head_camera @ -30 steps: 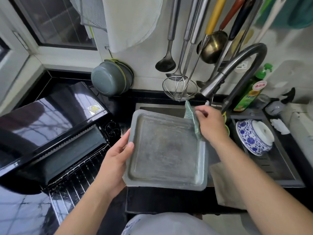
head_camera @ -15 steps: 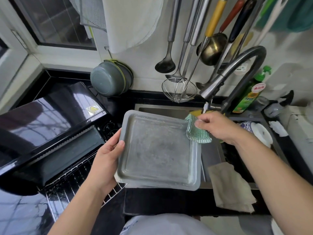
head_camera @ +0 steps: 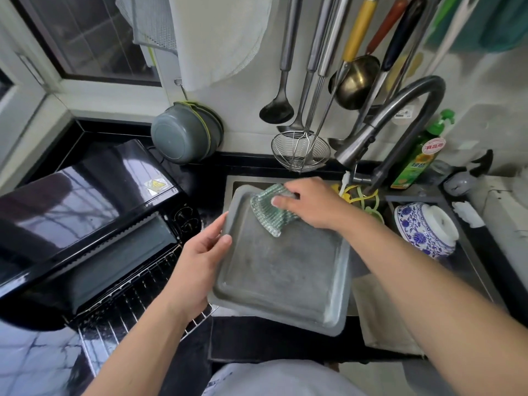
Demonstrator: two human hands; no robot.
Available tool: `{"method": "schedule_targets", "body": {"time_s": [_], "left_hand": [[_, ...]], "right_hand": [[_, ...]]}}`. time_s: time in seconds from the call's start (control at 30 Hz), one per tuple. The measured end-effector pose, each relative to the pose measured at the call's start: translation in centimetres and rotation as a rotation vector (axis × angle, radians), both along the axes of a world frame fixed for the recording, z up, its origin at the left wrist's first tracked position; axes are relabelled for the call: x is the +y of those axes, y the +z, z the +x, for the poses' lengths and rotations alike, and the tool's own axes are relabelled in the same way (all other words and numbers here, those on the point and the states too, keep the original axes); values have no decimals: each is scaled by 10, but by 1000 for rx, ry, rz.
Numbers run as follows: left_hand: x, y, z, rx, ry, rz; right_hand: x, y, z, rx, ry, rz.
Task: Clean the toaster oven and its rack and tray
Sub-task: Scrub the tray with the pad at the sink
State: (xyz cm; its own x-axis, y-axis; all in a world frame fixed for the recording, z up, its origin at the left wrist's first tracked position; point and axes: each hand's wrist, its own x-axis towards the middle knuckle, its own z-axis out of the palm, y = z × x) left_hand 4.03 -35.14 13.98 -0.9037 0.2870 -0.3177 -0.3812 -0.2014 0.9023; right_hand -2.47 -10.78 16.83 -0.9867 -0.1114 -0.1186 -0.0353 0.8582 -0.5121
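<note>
A grey metal tray is held flat over the sink's left edge. My left hand grips its left rim, thumb on top. My right hand presses a green mesh scrubbing cloth onto the tray's far part, fingers curled over the cloth. The black toaster oven stands on the counter to the left with its door down. The wire rack sticks out of the oven's front, partly under my left forearm.
A faucet arches over the sink, where a blue-and-white bowl sits. Ladles and a wire skimmer hang on the wall. A green soap bottle stands at the back right, a beige rag on the sink's front edge.
My right hand has brought the cloth from the tray's right rim onto its far inner surface. The tray has shifted slightly left and lies flatter.
</note>
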Motion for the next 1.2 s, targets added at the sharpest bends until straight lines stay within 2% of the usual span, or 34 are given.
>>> {"method": "schedule_targets", "body": {"time_s": [0.1, 0.23, 0.3, 0.37, 0.43, 0.5, 0.53, 0.6, 0.7, 0.77, 0.83, 0.87, 0.97, 1.03, 1.13, 1.2], "left_hand": [[-1, -2, -2, 43, -9, -52], [1, -7, -1, 68, -10, -81], [-2, -8, 1, 33, 27, -41], [-9, -13, -1, -20, 98, -7], [-17, -18, -3, -48, 152, 6], [-18, -22, -2, -76, 183, 8], [-15, -23, 0, -87, 187, 14], [-7, -22, 5, -96, 206, 26], [0, -24, 8, -85, 251, 54], [-1, -25, 7, -75, 283, 63], [0, -25, 7, -61, 258, 76], [1, -23, 7, -58, 243, 84], [6, -22, 10, -70, 275, 128], [13, -22, 12, -65, 282, 154], [31, -20, 16, -73, 229, 166], [35, -19, 18, -108, 222, 226]], "right_hand": [[-8, 2, -7, 19, 76, 12], [0, 6, -10, -124, 190, -138], [16, 5, -6, -150, 142, -72], [34, 0, -1, -25, -58, 9], [44, -2, 10, 245, -352, 30], [34, -3, 23, 503, -484, 97], [24, -7, 27, 559, -449, 187], [-1, -21, 37, 422, -257, 302], [-29, -42, 61, -7, -32, 145], [-40, -43, 75, -86, 64, 32], [-46, -33, 76, -28, 138, -39], [-45, -31, 70, 49, 144, 5], [-30, -34, 51, 295, -115, 291], [-39, -40, 51, 328, -230, 330], [-82, -38, 54, 379, -96, 196], [-98, -32, 55, 381, 7, 226]]}}
